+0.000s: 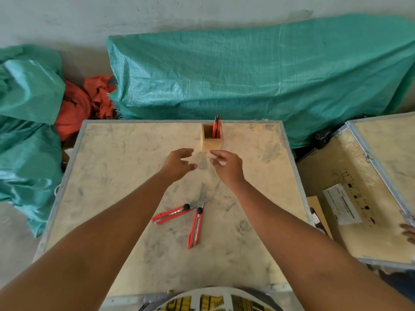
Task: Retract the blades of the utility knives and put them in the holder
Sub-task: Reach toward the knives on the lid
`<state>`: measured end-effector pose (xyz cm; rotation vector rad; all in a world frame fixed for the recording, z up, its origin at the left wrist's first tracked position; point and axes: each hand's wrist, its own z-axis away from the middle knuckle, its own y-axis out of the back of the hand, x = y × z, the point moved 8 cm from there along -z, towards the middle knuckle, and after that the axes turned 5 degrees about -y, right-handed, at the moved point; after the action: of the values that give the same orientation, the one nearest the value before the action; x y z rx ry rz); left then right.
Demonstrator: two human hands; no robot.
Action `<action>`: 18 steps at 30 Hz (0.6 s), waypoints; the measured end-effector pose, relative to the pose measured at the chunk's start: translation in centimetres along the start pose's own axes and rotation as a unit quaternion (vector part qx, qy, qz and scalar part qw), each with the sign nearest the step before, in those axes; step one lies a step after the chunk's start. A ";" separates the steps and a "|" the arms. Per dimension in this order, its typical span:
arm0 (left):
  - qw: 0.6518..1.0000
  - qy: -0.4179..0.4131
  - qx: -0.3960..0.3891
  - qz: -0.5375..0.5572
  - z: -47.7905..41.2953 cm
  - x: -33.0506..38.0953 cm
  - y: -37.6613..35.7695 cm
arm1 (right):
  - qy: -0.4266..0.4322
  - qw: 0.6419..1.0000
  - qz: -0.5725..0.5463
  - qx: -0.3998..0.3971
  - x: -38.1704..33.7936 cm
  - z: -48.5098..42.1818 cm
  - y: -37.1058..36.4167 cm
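- Both hands hover empty over the table (107,158): the left hand (178,163) and the right hand (226,166) are spread, fingers loosely curled, just short of the wooden holder (212,143) near the far edge.
- One red utility knife (216,129) stands upright in the holder, dark end up; whether its blade is drawn in cannot be seen.
- Two more lie nearer the person, between the forearms: the left knife (171,214) and the right knife (196,227), their front ends meeting in a V.
- Steel blades (202,197) stick out of both and appear to cross where they meet.
- By the look of them these are light, stiff tools with smooth plastic bodies and sharp, brittle blades.
- The safe hold appears to be mid-handle, thumb on the black slider knob (186,206), fingers behind the edge.
- Green tarpaulin (258,75) lies heaped behind the table.
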<state>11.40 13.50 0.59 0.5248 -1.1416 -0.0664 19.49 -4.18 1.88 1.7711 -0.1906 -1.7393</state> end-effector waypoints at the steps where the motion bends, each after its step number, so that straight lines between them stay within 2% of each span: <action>1: 1.000 0.006 -0.005 -0.001 1.1 -1.2 0.1 | -0.017 1.000 -0.006 -0.011 0.4 1.4 -0.8; 7: 0.997 0.073 -0.030 -0.014 6.9 -8.9 0.1 | -0.122 0.989 -0.028 -0.076 4.0 9.0 -6.8; 11: 0.993 0.084 -0.039 -0.067 10.0 -11.7 -1.0 | -0.191 0.981 0.009 -0.044 6.4 12.4 -8.9; 14: 0.989 0.070 -0.075 -0.107 11.9 -12.2 -3.5 | -0.189 0.980 0.050 -0.021 7.4 13.8 -9.2; 18: 0.984 0.093 -0.117 -0.097 14.4 -12.9 -7.5 | -0.206 0.977 0.049 -0.029 8.3 14.2 -9.2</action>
<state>-5.13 5.70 -9.11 0.4218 -0.8834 -0.3115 4.08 -6.09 -8.83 1.3188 -0.3892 -1.9997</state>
